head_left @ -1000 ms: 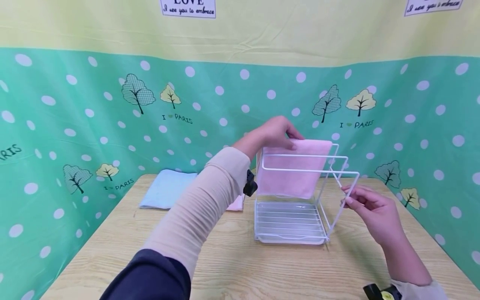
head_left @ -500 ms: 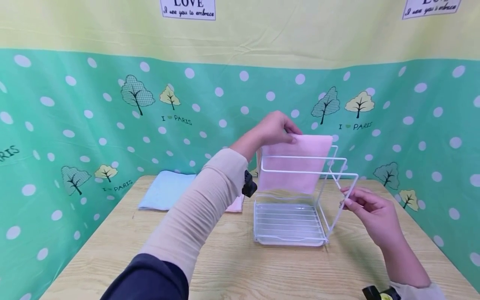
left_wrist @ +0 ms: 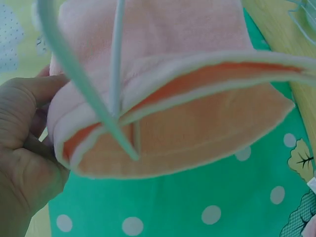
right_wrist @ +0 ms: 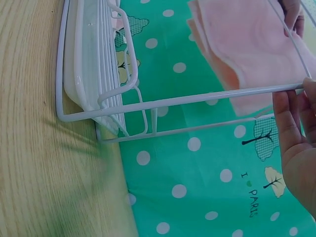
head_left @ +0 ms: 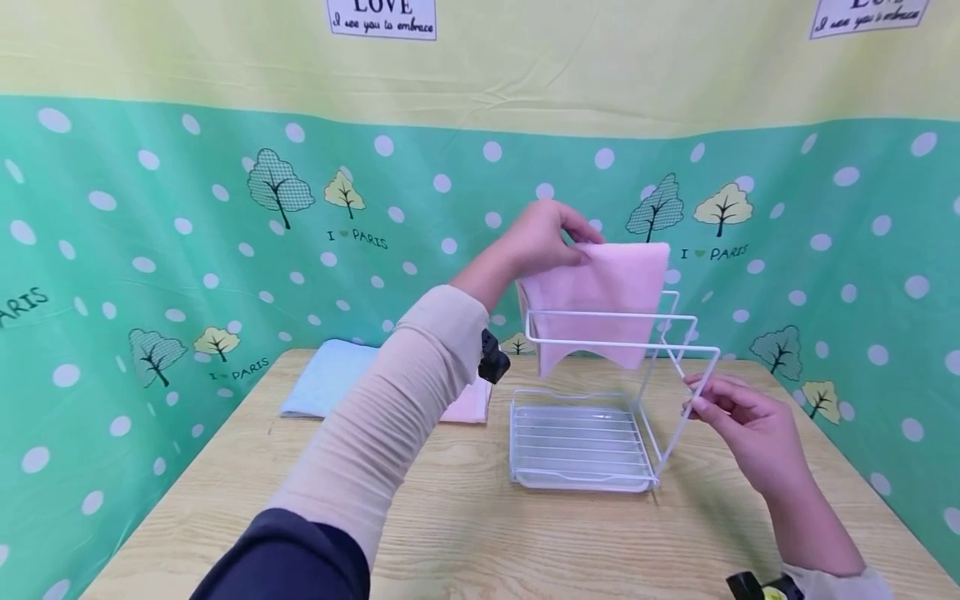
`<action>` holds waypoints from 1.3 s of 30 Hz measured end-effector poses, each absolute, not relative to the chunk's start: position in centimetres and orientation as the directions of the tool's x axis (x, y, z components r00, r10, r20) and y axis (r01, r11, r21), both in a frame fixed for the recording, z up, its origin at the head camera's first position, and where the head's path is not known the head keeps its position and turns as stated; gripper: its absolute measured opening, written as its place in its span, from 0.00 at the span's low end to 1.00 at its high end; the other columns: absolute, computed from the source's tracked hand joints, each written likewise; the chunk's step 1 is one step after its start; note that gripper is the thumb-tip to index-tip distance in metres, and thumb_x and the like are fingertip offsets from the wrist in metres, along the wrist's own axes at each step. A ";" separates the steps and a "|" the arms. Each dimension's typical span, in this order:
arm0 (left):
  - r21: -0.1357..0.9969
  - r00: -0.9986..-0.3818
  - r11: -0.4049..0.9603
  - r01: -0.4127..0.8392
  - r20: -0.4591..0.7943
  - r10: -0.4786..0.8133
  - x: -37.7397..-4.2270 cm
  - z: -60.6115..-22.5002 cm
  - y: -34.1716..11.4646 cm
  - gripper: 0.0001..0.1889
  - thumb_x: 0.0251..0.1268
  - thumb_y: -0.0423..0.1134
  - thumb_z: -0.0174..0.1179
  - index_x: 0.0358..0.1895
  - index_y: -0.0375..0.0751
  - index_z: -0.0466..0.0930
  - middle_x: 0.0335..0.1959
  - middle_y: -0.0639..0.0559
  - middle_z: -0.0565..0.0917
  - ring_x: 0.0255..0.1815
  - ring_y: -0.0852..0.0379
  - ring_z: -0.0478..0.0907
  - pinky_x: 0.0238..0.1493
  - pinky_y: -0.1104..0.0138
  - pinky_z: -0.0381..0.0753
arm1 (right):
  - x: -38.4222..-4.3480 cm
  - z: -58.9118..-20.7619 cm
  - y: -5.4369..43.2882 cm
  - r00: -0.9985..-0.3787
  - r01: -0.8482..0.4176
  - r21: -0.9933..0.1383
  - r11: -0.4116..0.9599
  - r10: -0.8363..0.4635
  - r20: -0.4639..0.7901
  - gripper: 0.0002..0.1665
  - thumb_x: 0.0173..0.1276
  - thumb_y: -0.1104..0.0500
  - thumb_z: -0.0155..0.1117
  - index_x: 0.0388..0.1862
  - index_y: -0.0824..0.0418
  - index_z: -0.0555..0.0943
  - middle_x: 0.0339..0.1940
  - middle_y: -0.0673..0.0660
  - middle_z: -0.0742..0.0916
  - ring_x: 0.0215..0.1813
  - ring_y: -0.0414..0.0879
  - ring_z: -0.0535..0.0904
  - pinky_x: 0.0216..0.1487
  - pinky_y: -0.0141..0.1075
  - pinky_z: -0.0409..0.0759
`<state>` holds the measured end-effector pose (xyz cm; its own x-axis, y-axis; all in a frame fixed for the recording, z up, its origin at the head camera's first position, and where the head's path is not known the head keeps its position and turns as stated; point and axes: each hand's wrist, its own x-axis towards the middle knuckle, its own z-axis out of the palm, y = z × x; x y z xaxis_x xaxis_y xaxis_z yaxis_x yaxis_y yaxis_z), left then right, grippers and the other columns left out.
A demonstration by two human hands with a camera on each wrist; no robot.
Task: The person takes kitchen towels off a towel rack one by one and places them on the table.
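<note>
My left hand (head_left: 551,237) pinches the top edge of a folded pink towel (head_left: 607,279), with the thumb on the near side. The towel hangs over the white wire rack (head_left: 622,342), and its lower edge shows behind the upper bars. In the left wrist view its loose layers (left_wrist: 187,123) part at the bottom, with rack bars (left_wrist: 84,81) crossing in front. My right hand (head_left: 750,425) pinches the rack's slanted right bar between thumb and fingers. In the right wrist view the right hand (right_wrist: 301,138) holds that bar near its upper end.
The rack's base holds a clear tray (head_left: 581,482) under a wire grid. A folded light blue towel (head_left: 330,379) lies at the back left of the wooden table (head_left: 465,533), beside another pink towel (head_left: 468,404) partly hidden by my left forearm. A patterned curtain (head_left: 450,208) stands behind.
My left hand has risen with the pink towel, whose lower edge has come up away from the tray and now bends into an arch. My right hand keeps its hold on the rack.
</note>
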<state>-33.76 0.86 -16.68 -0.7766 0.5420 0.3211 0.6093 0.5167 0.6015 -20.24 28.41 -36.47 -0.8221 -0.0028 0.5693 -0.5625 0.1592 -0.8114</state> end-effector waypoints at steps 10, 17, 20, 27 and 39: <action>0.715 -0.806 0.420 0.559 0.348 0.480 -33.7 -16.0 -0.7 0.11 0.55 0.31 0.71 0.42 0.47 0.90 0.41 0.57 0.85 0.36 0.55 0.81 0.35 0.67 0.82 | -20.2 -36.5 28.3 -0.824 -0.556 -0.812 0.179 0.004 0.566 0.10 0.67 0.73 0.61 0.46 0.72 0.83 0.47 0.58 0.83 0.39 0.42 0.84 0.43 0.31 0.83; 0.717 -0.781 0.354 0.601 0.430 0.454 -33.5 -15.9 -1.9 0.08 0.56 0.30 0.70 0.40 0.42 0.90 0.37 0.54 0.87 0.27 0.55 0.80 0.31 0.66 0.82 | -20.2 -36.6 28.3 -0.826 -0.554 -0.813 0.180 0.008 0.564 0.10 0.67 0.73 0.61 0.47 0.72 0.83 0.47 0.58 0.83 0.39 0.41 0.84 0.43 0.31 0.82; 0.735 -0.781 0.318 0.599 0.451 0.431 -33.5 -15.9 -2.4 0.08 0.56 0.29 0.70 0.39 0.40 0.90 0.36 0.52 0.87 0.23 0.55 0.78 0.28 0.65 0.81 | -20.2 -36.6 28.3 -0.825 -0.554 -0.812 0.181 0.007 0.565 0.10 0.67 0.73 0.61 0.47 0.73 0.83 0.47 0.59 0.83 0.39 0.41 0.84 0.43 0.31 0.82; 0.785 -0.794 0.221 0.579 0.481 0.372 -33.1 -15.5 -3.4 0.08 0.55 0.29 0.70 0.39 0.41 0.90 0.37 0.50 0.86 0.20 0.54 0.75 0.22 0.66 0.78 | -20.2 -36.5 28.3 -0.825 -0.552 -0.810 0.197 0.013 0.565 0.10 0.67 0.73 0.61 0.46 0.71 0.83 0.47 0.58 0.83 0.39 0.41 0.84 0.43 0.31 0.82; 0.834 -0.818 0.018 0.552 0.537 0.208 -32.8 -15.1 -6.2 0.09 0.53 0.25 0.70 0.39 0.36 0.89 0.26 0.43 0.85 0.20 0.54 0.77 0.23 0.66 0.81 | -20.5 -36.7 28.5 -0.820 -0.559 -0.800 0.219 0.000 0.573 0.09 0.67 0.73 0.61 0.45 0.71 0.83 0.48 0.59 0.84 0.39 0.41 0.84 0.42 0.32 0.83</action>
<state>-32.77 -6.24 -15.05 -0.8177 0.2083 0.5366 0.5517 0.0176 0.8338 -20.48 28.51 -36.68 -0.8198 -0.0005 0.5727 -0.5588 0.2191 -0.7998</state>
